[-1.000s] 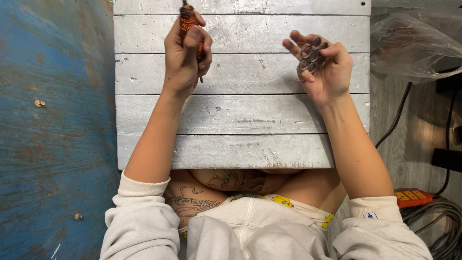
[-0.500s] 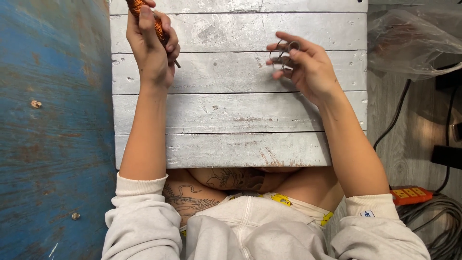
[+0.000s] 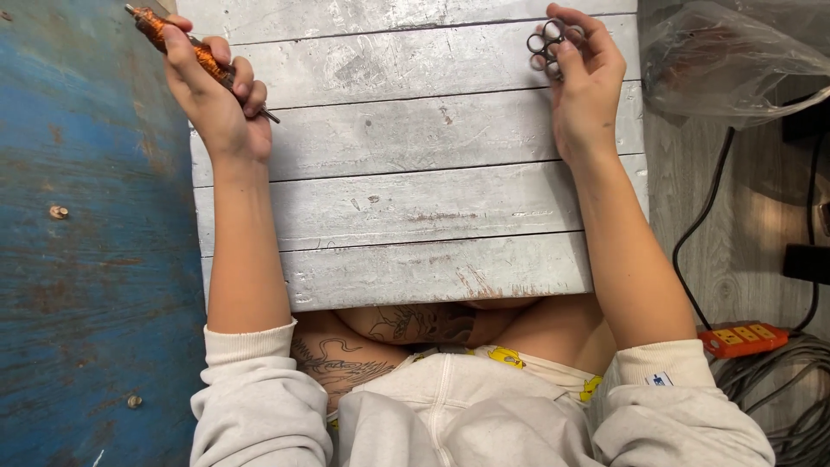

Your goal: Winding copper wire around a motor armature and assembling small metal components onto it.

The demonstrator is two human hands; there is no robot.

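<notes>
Your left hand [image 3: 212,99] was closed in a firm grip around an orange-handled tool [image 3: 186,47], a slim driver-like piece whose dark metal tip poked out below your fingers toward the middle of the bench [image 3: 415,199]. You held that tool tilted over the bench's far left corner, its handle end reaching out past the left edge above the blue floor [image 3: 86,259]. Your right hand [image 3: 588,86] was at the far right corner of the bench, fingers pinched shut on a small dark metal part [image 3: 546,45] made of several joined rings; I could not tell whether the part touched the boards or hung just above them. The two hands were well apart, one at each far corner, with the whitewashed planks bare between them. Both forearms lay across the bench, your pale grey sweatshirt sleeves [image 3: 259,389] pushed up near the elbows at the near edge. Off the right edge, a crumpled clear plastic bag [image 3: 735,60] sat on the wooden floor beside the far corner. A black cable [image 3: 700,225] ran down from it toward an orange power strip [image 3: 743,339], which lay near your right elbow beside a coil of grey cable [image 3: 787,389].
</notes>
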